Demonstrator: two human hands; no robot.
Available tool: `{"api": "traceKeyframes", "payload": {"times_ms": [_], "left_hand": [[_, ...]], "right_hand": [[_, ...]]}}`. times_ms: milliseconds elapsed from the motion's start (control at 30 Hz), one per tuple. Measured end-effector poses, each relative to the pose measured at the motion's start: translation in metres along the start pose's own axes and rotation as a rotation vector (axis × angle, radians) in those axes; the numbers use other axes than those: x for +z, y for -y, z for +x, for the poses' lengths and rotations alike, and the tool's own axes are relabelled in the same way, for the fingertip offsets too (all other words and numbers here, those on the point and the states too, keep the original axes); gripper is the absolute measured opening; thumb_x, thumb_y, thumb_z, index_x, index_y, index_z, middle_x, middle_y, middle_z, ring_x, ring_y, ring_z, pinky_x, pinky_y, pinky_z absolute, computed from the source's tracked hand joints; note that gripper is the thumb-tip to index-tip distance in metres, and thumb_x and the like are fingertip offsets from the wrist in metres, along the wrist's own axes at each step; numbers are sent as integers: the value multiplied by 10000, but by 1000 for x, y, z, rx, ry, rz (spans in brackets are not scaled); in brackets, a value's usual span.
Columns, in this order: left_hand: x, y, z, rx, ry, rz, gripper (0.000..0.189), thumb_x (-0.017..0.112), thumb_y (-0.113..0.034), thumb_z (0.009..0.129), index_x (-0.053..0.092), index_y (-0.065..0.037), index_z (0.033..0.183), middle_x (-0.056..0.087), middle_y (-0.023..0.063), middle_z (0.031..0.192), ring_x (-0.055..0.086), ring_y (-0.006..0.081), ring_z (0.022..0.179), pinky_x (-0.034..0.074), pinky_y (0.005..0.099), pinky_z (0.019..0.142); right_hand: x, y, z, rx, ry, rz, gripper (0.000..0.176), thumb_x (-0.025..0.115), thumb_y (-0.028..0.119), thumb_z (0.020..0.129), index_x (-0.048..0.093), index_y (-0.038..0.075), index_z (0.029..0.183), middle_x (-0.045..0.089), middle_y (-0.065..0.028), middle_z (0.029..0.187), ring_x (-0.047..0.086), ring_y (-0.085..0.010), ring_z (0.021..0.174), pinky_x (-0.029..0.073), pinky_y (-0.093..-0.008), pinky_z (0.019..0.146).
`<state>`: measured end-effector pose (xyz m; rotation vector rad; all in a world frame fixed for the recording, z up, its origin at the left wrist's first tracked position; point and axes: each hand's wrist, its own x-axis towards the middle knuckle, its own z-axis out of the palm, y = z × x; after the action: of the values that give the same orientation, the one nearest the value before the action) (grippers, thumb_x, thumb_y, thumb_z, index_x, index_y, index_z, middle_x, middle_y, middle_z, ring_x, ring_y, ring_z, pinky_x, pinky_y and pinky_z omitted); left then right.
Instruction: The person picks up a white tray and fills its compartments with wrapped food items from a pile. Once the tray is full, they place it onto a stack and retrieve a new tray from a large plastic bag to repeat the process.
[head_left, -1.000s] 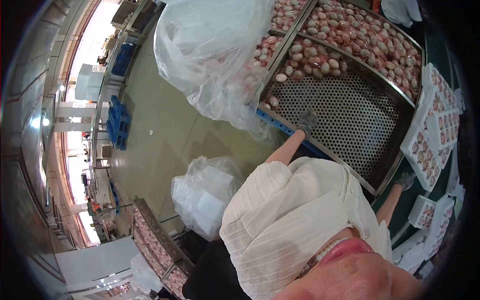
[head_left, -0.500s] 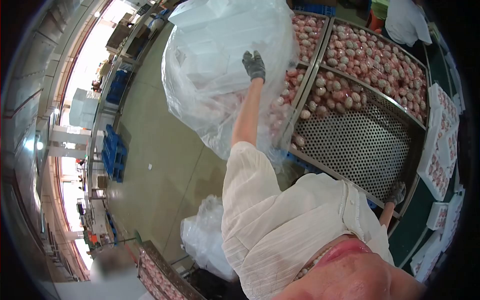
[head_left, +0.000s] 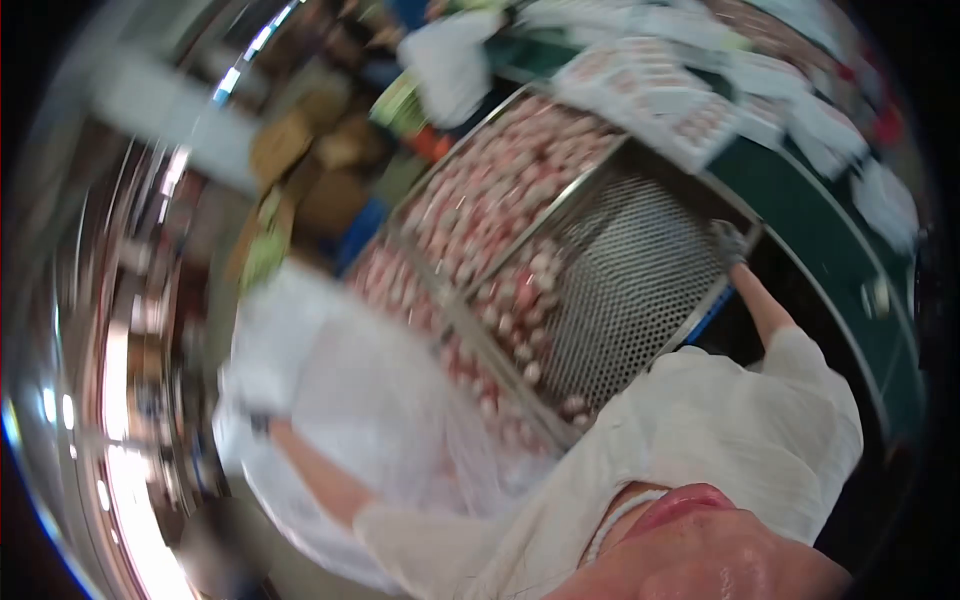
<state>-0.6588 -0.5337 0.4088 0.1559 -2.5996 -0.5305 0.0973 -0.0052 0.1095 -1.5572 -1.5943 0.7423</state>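
Observation:
My left hand, in a dark glove, is at the far left side of a big clear plastic bag with white foam pieces in it; motion blur hides its fingers. In a grey glove, my right hand is at the right rim of a perforated metal tray, its fingers at the edge and too small to make out. Several round, pale items in reddish netting lie at the left part of that tray. More of them fill the neighbouring metal bin.
A green conveyor curves along the right. White boxes of round items stand at its upper part. Cardboard boxes are behind the bag. A person in white is at the top, beyond the bins.
The view has swung round, so the bag now sits lower left and the conveyor upper right. My left hand has moved across the bag to its far side. My right hand remains at the tray's rim.

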Motion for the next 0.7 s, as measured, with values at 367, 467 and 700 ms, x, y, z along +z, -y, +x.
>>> {"api": "traceKeyframes", "payload": {"times_ms": [367,467,700], "left_hand": [[39,-11,74,-516,263,-691,569,490,-417,689,366,-8,1065,394,163,1051,405,281,919,365,369,770],[49,-13,76,-564,283,-763,564,492,-415,686,369,-10,1058,396,161,1043,406,279,910,366,367,763],[56,-12,75,-639,314,-829,550,496,-410,678,376,-14,1041,401,157,1025,410,275,889,370,363,745]], "right_hand": [[-14,47,-23,424,-112,570,135,458,161,811,495,70,904,530,-30,695,502,-118,558,417,-250,493],[-28,74,-36,512,-161,545,134,452,157,814,491,56,892,520,-30,685,483,-110,537,401,-248,476],[-24,45,-39,552,-162,497,150,457,172,812,494,56,899,530,-27,686,497,-104,555,393,-237,475]]}}
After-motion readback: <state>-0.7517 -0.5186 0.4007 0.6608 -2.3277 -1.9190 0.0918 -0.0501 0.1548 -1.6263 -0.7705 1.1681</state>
